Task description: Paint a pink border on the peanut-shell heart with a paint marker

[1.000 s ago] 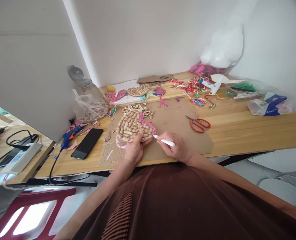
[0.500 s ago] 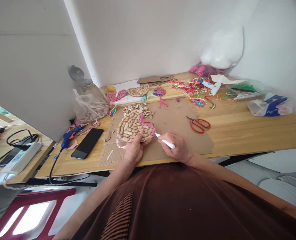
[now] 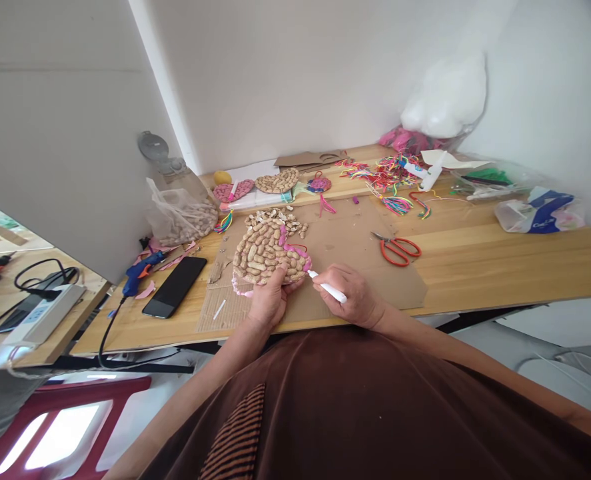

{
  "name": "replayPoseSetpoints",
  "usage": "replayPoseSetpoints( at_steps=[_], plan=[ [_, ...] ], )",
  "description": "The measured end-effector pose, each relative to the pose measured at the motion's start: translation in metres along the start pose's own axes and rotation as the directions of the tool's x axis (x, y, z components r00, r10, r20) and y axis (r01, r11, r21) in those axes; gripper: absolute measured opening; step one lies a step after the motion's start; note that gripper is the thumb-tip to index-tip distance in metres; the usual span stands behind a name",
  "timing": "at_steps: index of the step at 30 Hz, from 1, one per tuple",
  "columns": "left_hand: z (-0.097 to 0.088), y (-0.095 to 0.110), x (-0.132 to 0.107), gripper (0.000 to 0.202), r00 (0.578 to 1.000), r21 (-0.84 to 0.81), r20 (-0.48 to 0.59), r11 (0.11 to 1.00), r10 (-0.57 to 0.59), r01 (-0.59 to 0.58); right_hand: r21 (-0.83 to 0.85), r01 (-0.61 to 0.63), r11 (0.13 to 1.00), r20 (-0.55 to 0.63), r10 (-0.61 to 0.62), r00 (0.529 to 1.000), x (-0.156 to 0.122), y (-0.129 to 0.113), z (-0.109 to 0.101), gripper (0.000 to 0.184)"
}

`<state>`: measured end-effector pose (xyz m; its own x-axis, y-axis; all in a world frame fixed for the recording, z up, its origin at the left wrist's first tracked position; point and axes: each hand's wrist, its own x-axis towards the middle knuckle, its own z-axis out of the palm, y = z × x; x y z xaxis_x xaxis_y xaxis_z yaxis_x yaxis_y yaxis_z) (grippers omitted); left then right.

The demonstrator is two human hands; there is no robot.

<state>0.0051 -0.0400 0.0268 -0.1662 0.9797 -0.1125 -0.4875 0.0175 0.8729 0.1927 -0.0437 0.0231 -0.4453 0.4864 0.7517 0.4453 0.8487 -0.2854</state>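
Observation:
A heart-shaped board covered with peanuts (image 3: pixel 268 252) and edged in pink lies on a cardboard sheet (image 3: pixel 355 247). My left hand (image 3: pixel 269 299) grips the near edge of this peanut heart, fingers closed on it. My right hand (image 3: pixel 351 295) holds a white marker (image 3: pixel 328 288) like a pen, with its tip at the pink rim on the heart's right side.
Red-handled scissors (image 3: pixel 399 247) lie to the right on the cardboard. A black phone (image 3: pixel 174 287) and a blue glue gun (image 3: pixel 138 274) sit at left, near a bag of peanuts (image 3: pixel 182 217). Loose shells (image 3: pixel 275 217), more hearts (image 3: pixel 276 180) and coloured threads (image 3: pixel 385 177) fill the back.
The marker tip drew a little away from the heart's pink edge, then came back to touch it. My left hand has kept its hold.

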Motion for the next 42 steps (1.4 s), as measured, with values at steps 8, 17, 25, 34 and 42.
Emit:
replayPoseSetpoints(
  at_steps=[8, 17, 25, 34, 42],
  plan=[
    [-0.001, -0.001, 0.001, 0.063, 1.0, -0.019, 0.005, 1.0, -0.002, 0.003, 0.004, -0.022, 1.0, -0.049, 0.022, 0.999, 0.0, 0.002, 0.001, 0.01],
    [-0.003, -0.001, 0.002, 0.065, 1.0, -0.037, 0.02, 0.999, 0.002, -0.001, 0.111, -0.075, 0.991, -0.088, 0.085, 0.993, 0.0, 0.004, 0.003, 0.008],
    [-0.003, -0.002, 0.002, 0.064, 1.0, -0.045, 0.017, 0.999, -0.002, 0.002, 0.119, -0.066, 0.991, -0.082, 0.076, 0.994, -0.002, 0.005, 0.003, 0.01],
    [-0.001, 0.001, 0.002, 0.063, 1.0, -0.054, 0.013, 0.998, -0.011, 0.011, 0.159, -0.182, 0.97, -0.091, 0.198, 0.976, 0.0, 0.003, 0.0, 0.007],
    [-0.002, 0.001, 0.002, 0.062, 1.0, -0.066, 0.007, 0.998, -0.018, 0.018, 0.244, -0.344, 0.907, -0.05, 0.366, 0.929, 0.003, 0.0, -0.007, 0.004]
  ],
)
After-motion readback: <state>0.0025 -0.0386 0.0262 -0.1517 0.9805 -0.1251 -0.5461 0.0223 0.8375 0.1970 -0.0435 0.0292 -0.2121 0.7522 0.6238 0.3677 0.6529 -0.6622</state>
